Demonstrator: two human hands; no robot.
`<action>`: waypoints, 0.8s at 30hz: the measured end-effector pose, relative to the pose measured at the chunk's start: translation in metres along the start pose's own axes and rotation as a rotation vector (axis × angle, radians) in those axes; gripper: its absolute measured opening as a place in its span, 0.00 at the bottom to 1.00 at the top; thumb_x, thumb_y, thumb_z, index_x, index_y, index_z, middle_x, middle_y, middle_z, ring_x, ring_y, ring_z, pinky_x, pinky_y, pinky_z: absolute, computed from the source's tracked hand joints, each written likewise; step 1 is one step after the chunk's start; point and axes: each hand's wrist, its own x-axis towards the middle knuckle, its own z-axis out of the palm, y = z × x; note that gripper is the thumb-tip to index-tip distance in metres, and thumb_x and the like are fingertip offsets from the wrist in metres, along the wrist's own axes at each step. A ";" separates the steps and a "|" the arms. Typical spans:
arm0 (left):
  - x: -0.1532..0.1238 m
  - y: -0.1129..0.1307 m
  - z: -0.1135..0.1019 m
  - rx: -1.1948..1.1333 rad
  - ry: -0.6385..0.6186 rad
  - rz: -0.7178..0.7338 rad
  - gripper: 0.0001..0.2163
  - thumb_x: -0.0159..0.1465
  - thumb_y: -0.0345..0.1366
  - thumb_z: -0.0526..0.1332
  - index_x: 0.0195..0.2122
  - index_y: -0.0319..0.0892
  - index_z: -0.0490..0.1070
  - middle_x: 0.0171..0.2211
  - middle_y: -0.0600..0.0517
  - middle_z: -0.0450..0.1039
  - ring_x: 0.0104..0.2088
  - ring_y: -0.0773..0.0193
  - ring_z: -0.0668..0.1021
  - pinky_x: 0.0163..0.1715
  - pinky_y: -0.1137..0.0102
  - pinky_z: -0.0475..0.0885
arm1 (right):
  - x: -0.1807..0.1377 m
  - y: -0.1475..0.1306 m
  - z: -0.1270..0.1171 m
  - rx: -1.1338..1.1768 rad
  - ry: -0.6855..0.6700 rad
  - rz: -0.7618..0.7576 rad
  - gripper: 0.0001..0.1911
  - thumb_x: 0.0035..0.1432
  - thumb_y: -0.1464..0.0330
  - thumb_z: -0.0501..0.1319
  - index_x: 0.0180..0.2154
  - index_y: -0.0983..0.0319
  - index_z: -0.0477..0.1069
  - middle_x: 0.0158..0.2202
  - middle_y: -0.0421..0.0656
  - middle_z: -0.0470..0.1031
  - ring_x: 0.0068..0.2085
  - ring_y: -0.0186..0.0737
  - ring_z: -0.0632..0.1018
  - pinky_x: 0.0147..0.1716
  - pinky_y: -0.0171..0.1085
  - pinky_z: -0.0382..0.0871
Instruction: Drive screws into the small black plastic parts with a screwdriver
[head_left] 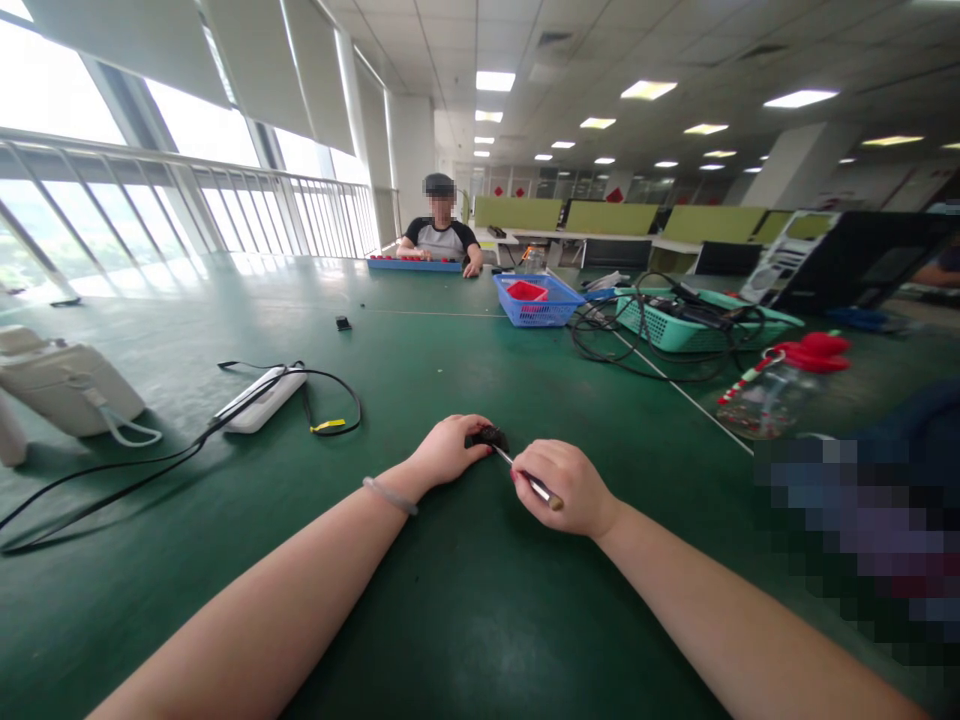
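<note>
One small dark piece (pixel 491 436) sits at the fingertips of the left hand (pixel 454 447) in the head view, held just above or on the green tabletop (pixel 435 610), near the middle of the view; which of the two, I cannot tell. The left hand's thumb and fingers close around the piece from its left side, and a pale band (pixel 390 496) circles that wrist. The right hand (pixel 566 487) is curled in a firm grip on a slim tool (pixel 546 493) with a metal shaft, which slants up and leftward until its far end meets the dark piece; the exact contact of the tip is too small to make out. The hands are near each other but apart. Beyond the left forearm lie a white box (pixel 262 400) with a black cable (pixel 180 455) across it and, farther left, a bulky off-white object (pixel 71 385) with a strap. A little black block (pixel 343 323) rests farther off. Past the right hand are a blue basket (pixel 536 313) with a red container (pixel 527 290) inside, a green basket (pixel 660 328) heaped with cords, and a clear jar (pixel 776 397) with a red lid. Across the table a person (pixel 441 238) sits behind a long blue tray (pixel 415 265) bearing red items.
</note>
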 end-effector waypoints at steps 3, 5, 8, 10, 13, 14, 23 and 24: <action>0.000 0.001 -0.001 0.006 -0.004 -0.007 0.15 0.59 0.38 0.63 0.48 0.46 0.73 0.45 0.50 0.77 0.47 0.58 0.78 0.50 0.66 0.72 | 0.001 0.000 0.001 -0.009 -0.004 0.013 0.06 0.60 0.72 0.55 0.32 0.62 0.68 0.27 0.43 0.71 0.30 0.37 0.69 0.32 0.37 0.63; 0.001 0.002 -0.002 0.009 -0.009 -0.010 0.15 0.58 0.37 0.63 0.48 0.46 0.73 0.45 0.50 0.78 0.47 0.57 0.77 0.50 0.65 0.72 | 0.002 0.000 0.001 -0.009 0.004 0.015 0.06 0.61 0.72 0.54 0.32 0.62 0.68 0.27 0.43 0.71 0.30 0.37 0.69 0.32 0.37 0.63; 0.000 0.002 -0.003 0.005 -0.016 -0.012 0.16 0.59 0.38 0.63 0.49 0.46 0.73 0.46 0.50 0.77 0.48 0.57 0.77 0.51 0.65 0.71 | 0.001 0.000 0.000 -0.012 0.017 0.012 0.06 0.61 0.72 0.55 0.32 0.62 0.68 0.27 0.43 0.71 0.30 0.38 0.70 0.32 0.37 0.64; 0.000 0.002 -0.003 0.009 -0.015 -0.022 0.18 0.58 0.38 0.63 0.50 0.46 0.73 0.47 0.49 0.77 0.48 0.56 0.76 0.51 0.64 0.71 | 0.000 0.001 0.000 -0.011 0.032 0.020 0.06 0.61 0.72 0.55 0.32 0.62 0.68 0.28 0.43 0.72 0.30 0.38 0.71 0.33 0.38 0.65; 0.001 0.001 -0.003 0.032 -0.019 -0.042 0.19 0.58 0.39 0.63 0.51 0.44 0.72 0.48 0.47 0.76 0.48 0.54 0.77 0.50 0.62 0.71 | 0.000 0.004 0.001 0.004 0.050 0.070 0.05 0.62 0.71 0.55 0.34 0.62 0.69 0.30 0.44 0.73 0.32 0.39 0.72 0.34 0.38 0.66; 0.001 0.001 -0.003 0.039 -0.023 -0.044 0.19 0.58 0.39 0.63 0.51 0.43 0.72 0.48 0.46 0.76 0.48 0.54 0.77 0.50 0.62 0.71 | 0.000 0.005 0.002 0.013 0.054 0.098 0.05 0.62 0.71 0.55 0.35 0.61 0.69 0.30 0.44 0.73 0.32 0.39 0.72 0.34 0.38 0.66; -0.003 0.005 -0.005 0.074 -0.033 0.011 0.23 0.57 0.41 0.64 0.54 0.45 0.71 0.51 0.47 0.75 0.52 0.53 0.74 0.55 0.62 0.68 | 0.000 0.018 0.002 0.201 0.257 0.567 0.13 0.63 0.60 0.57 0.29 0.60 0.70 0.22 0.39 0.69 0.24 0.35 0.70 0.25 0.34 0.62; -0.004 0.005 -0.005 0.075 -0.034 0.013 0.23 0.56 0.41 0.64 0.54 0.45 0.71 0.50 0.48 0.75 0.52 0.54 0.73 0.55 0.62 0.67 | -0.001 0.019 0.002 0.247 0.281 0.610 0.15 0.63 0.59 0.56 0.28 0.60 0.69 0.21 0.38 0.69 0.23 0.34 0.70 0.24 0.33 0.61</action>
